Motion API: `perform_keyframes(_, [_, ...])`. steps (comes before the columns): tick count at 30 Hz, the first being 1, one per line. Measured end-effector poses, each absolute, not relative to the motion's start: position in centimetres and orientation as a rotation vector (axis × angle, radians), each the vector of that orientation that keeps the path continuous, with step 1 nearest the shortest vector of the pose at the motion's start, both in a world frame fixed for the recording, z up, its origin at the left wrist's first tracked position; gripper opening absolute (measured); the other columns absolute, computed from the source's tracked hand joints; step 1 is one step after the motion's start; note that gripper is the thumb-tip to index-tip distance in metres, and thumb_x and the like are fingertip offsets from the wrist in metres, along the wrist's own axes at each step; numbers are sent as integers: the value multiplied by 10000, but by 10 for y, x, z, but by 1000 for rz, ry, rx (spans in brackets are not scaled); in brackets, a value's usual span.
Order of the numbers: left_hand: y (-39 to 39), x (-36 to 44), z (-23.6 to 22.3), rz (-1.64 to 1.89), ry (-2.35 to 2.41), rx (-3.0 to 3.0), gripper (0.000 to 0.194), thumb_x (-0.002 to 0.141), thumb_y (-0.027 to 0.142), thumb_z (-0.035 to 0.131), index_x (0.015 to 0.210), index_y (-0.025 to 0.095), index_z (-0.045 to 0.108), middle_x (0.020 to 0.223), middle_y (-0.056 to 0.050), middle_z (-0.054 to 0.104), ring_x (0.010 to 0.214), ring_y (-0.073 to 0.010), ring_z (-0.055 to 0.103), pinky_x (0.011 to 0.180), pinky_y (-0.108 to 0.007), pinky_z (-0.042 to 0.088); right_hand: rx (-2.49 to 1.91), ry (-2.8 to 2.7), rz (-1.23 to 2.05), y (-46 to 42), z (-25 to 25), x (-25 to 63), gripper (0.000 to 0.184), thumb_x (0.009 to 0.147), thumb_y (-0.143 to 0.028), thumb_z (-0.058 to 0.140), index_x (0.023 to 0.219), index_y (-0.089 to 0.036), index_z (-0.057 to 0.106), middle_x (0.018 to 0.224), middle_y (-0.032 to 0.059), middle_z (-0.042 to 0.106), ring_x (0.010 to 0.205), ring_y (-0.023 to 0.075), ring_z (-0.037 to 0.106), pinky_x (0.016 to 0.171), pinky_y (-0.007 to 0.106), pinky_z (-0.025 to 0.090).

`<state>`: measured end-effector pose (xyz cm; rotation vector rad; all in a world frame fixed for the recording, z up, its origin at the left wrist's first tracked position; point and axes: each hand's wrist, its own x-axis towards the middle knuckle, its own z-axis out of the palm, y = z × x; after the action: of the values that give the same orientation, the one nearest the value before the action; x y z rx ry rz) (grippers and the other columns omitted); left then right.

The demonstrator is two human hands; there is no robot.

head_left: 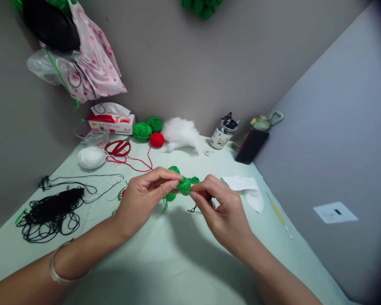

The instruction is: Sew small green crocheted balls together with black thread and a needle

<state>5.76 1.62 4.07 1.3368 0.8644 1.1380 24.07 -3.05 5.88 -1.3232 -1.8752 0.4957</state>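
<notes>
In my head view, the small green yarn piece (pixel 184 187) lies between my left hand (pixel 139 198) and right hand (pixel 225 208), over the table (pixel 165 258), too rounded for a clear long axis; left fingers pinch its upper left edge, right fingers its right edge, neither hand clearly nearer

A pale table (pixel 178 271) carries a white yarn ball (pixel 91 157), red scissors (pixel 118 148) to its right, a tissue box (pixel 112 124) behind, black cord (pixel 55 207) in front.
</notes>
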Motion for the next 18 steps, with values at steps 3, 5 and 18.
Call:
perform_keyframes(3, [21, 54, 41, 1089, 858, 1278, 138, 878, 327, 692, 884, 190, 682, 859, -20, 711, 712, -156, 675, 671, -283, 550, -1317, -1786, 585, -29, 60, 240, 154, 945, -171, 577, 798, -190, 619, 730, -8, 530, 636, 106, 468, 579, 254, 357])
perform_keyframes(5, [26, 52, 40, 1026, 804, 1202, 180, 921, 366, 636, 892, 190, 612, 838, 0, 689, 552, -99, 604, 539, -239, 490, -1305, -1696, 668, -28, 62, 241, 157, 937, -192, 596, 783, -188, 628, 728, -11, 541, 627, 101, 470, 578, 251, 367])
perform_keyframes(18, [34, 41, 57, 1163, 617, 699, 130, 828, 161, 650, 954, 190, 634, 590, 59, 407, 656, -105, 576, 580, -174, 441, -1220, -1226, 1239, -12, 43, 247, 226, 814, -396, 764, 789, -187, 683, 669, -24, 516, 576, 90, 385, 516, 237, 290])
